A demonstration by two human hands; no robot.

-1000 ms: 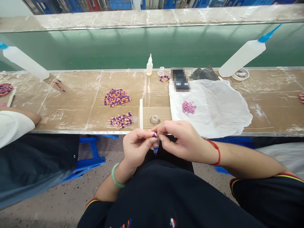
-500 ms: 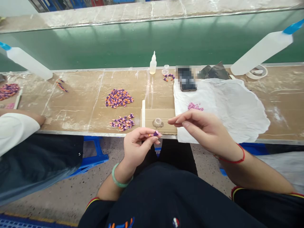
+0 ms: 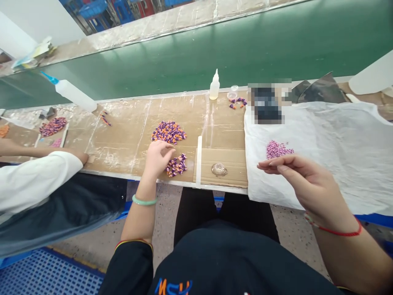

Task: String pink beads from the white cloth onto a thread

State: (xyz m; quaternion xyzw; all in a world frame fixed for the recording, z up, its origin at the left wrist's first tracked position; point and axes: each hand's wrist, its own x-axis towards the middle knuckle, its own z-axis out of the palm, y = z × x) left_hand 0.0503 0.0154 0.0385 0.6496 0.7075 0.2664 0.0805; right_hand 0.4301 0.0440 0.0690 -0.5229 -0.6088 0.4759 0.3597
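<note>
My left hand (image 3: 157, 157) lies on the cardboard-covered bench, fingers curled together at the edge of a small heap of purple and orange pieces (image 3: 176, 165); whatever they hold is hidden. A larger heap of the same pieces (image 3: 168, 132) sits just beyond it. My right hand (image 3: 299, 180) hovers over the white cloth (image 3: 337, 143), thumb and forefinger pressed together, nothing visible between them. Its fingertips are just short of a small pile of pink bits (image 3: 278, 148).
A small glue bottle (image 3: 214, 86), a clear cap (image 3: 219, 169), a white stick (image 3: 199, 159) and a blurred phone (image 3: 266, 104) lie on the bench. A squeeze bottle (image 3: 73, 93) lies at the left. A neighbour's white sleeve (image 3: 33, 180) rests on the bench's left end.
My left hand went from my lap up to the small purple-orange heap. My right hand swung right to the cloth near the pink pile. The view tilted and shifted left.
</note>
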